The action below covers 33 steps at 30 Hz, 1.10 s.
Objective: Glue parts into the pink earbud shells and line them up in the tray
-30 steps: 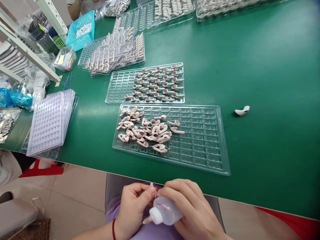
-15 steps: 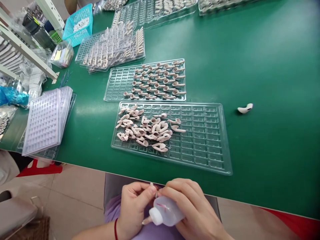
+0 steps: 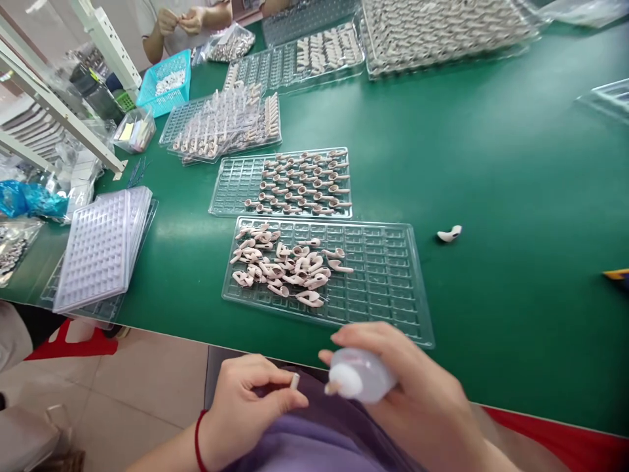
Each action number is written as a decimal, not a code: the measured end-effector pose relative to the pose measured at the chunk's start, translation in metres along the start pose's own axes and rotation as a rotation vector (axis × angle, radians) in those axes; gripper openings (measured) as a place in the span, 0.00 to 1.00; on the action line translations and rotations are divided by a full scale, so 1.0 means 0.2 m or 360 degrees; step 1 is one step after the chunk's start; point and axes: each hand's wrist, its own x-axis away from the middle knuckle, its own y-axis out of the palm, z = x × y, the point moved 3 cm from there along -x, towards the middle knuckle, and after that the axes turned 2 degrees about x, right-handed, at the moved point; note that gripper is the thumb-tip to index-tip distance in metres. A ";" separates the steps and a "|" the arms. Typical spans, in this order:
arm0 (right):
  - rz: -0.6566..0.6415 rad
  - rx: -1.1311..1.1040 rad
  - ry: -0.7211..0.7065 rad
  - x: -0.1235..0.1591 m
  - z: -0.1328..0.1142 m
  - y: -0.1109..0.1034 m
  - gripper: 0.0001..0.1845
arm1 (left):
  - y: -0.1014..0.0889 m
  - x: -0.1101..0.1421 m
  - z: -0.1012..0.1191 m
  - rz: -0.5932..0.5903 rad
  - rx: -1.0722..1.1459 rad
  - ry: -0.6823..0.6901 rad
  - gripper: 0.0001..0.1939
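Observation:
Near the table's front edge, my left hand (image 3: pixel 253 400) pinches a small white earbud shell (image 3: pixel 295 381) between thumb and fingers; only its stem end shows. My right hand (image 3: pixel 407 380) is wrapped round a translucent squeeze bottle (image 3: pixel 372 375) with a white cap, its nozzle tilted down to the left. The bottle is apart from the shell. Beyond the hands lies a clear plastic tray (image 3: pixel 388 282) with a loose heap of white earbud shells (image 3: pixel 295 265) on its left part. Thin wires stick out of some of them.
Behind it, a second tray (image 3: pixel 236 187) carries earbud shells in rows. A lone earbud shell (image 3: pixel 449 234) lies on the green table (image 3: pixel 515 196). Stacked trays (image 3: pixel 98 252) stand at left, a blue basket (image 3: pixel 164 105) at the back. Across the table a person's hands (image 3: pixel 181 21) are visible.
My right hand has moved right and up with the bottle, away from my left hand. My left hand has shifted slightly left, still holding the shell. The camera view has tilted up.

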 end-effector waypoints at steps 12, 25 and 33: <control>0.0207 0.0471 0.0104 -0.21 0.08 0.10 0.06 | -0.05 -0.05 0.17 0.0207 -0.0889 0.0938 0.09; 0.0566 0.0242 0.0226 -0.18 0.14 -0.04 0.06 | -0.40 -0.96 0.38 0.0380 -0.1291 0.0946 0.08; 0.0686 -0.0064 0.0258 -0.14 0.18 -0.05 0.08 | -0.44 -1.43 0.42 0.0332 -0.1518 0.0699 0.12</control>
